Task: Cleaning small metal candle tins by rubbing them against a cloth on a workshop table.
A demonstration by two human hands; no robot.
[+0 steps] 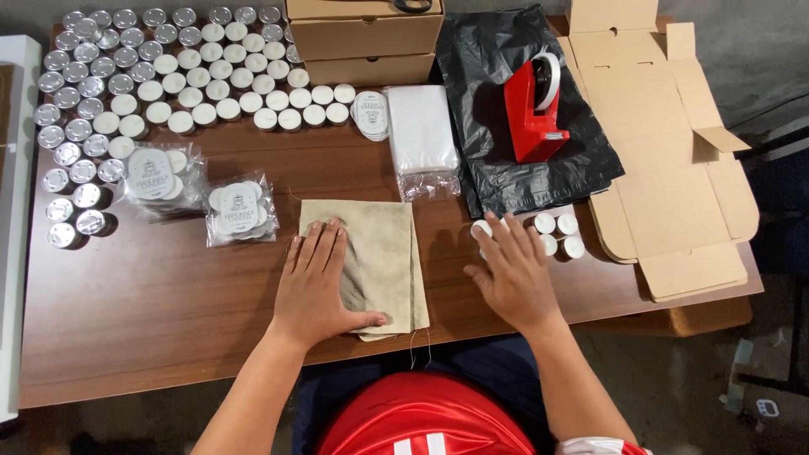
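My left hand [313, 283] lies flat, fingers spread, on a beige cloth bag [381, 253] at the front middle of the brown table [152, 303]. My right hand [511, 268] rests palm down on the table just right of the bag. Its fingertips touch a small group of white tealight candles [558, 234]. Neither hand grips anything.
Several rows of tealights in silver cups [126, 76] fill the back left. Two clear packs of candles [241, 209] lie left of the bag. Behind it are a stack of clear bags [420, 131], closed cardboard boxes [364, 38], a red tape dispenser [534, 109] on black plastic [506, 177], and an unfolded carton [674, 168].
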